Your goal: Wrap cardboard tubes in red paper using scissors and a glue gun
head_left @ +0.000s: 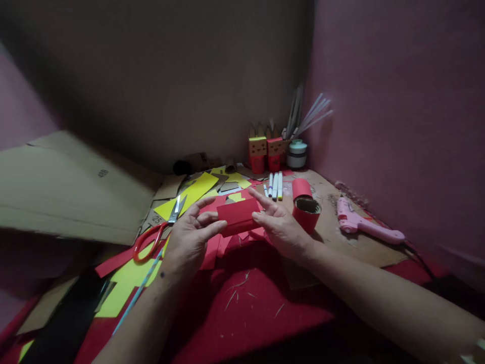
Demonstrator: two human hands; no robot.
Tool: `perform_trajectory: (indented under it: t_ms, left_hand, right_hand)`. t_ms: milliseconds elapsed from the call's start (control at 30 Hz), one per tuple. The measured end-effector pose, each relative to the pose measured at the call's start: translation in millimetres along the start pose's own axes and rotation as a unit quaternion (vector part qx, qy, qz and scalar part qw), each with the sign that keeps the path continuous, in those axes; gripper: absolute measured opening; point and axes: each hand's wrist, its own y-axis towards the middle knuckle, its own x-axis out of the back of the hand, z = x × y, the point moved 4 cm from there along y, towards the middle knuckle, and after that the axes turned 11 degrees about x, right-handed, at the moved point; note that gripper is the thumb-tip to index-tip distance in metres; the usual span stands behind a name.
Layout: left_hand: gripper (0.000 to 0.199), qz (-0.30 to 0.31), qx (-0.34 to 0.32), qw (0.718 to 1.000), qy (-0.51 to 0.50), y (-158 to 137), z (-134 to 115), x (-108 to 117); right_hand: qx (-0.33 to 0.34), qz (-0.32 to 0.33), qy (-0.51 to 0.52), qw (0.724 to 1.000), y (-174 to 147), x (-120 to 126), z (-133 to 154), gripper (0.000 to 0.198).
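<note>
Between both hands, above the table's middle, is a folded piece of red paper (238,215). My left hand (191,232) pinches its left end, thumb in front and fingers behind. At the right end my right hand (282,227) grips it with the thumb, the index finger stretched out along the top. Red-handled scissors (149,241) lie just left of my left hand, blades pointing up and away. Close behind my right hand stands a red-covered cardboard tube (306,215), with a red roll (302,188) behind it.
A pink glue gun (364,222) lies on cardboard at the right. Several markers (275,186) sit behind my hands. Two decorated boxes with faces (258,151) and a lidded jar (297,153) stand at the back. Yellow sheets (197,191) and a striped straw (138,293) lie left.
</note>
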Motion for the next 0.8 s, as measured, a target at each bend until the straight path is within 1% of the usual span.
perform_trajectory:
  t_ms: [133, 267, 333, 433, 567, 633, 700, 800]
  left_hand:
    - [0.054, 0.008, 0.011, 0.999, -0.031, 5.4, -0.3, 3.5]
    - [0.052, 0.012, 0.008, 0.999, -0.043, 6.2, 2.0, 3.3]
    - [0.052, 0.018, 0.013, 0.998, -0.053, 6.7, 4.3, 4.0]
    - [0.050, 0.029, 0.027, 0.997, -0.068, 8.4, 7.2, 6.4]
    - [0.044, 0.049, 0.034, 0.995, -0.076, 8.2, 6.3, 6.9]
    - [0.038, 0.068, 0.036, 0.994, -0.076, 6.2, 4.9, 3.8]
    - [0.034, 0.084, 0.040, 0.993, -0.069, 4.1, 4.2, -0.5]
    - [0.034, 0.079, 0.037, 0.995, -0.040, 2.8, 3.1, -4.1]
  right_hand:
    - [-0.025, -0.009, 0.044, 0.999, 4.9, 6.3, -4.9, 0.071]
    - [-0.022, -0.008, 0.053, 0.998, 6.2, 5.3, -3.9, 0.064]
    - [-0.024, 0.005, 0.044, 0.999, 5.9, 3.6, -1.9, 0.066]
    - [-0.033, 0.041, 0.013, 0.999, 3.8, -0.1, 1.7, 0.069]
    - [-0.003, 0.070, -0.026, 0.997, 1.6, -5.8, 8.7, 0.051]
    - [0.004, 0.074, -0.039, 0.996, 1.5, -8.0, 10.8, 0.046]
    - [-0.002, 0.068, -0.047, 0.997, 2.0, -8.7, 11.2, 0.046]
    - [-0.009, 0.055, -0.053, 0.997, 3.3, -7.4, 10.7, 0.047]
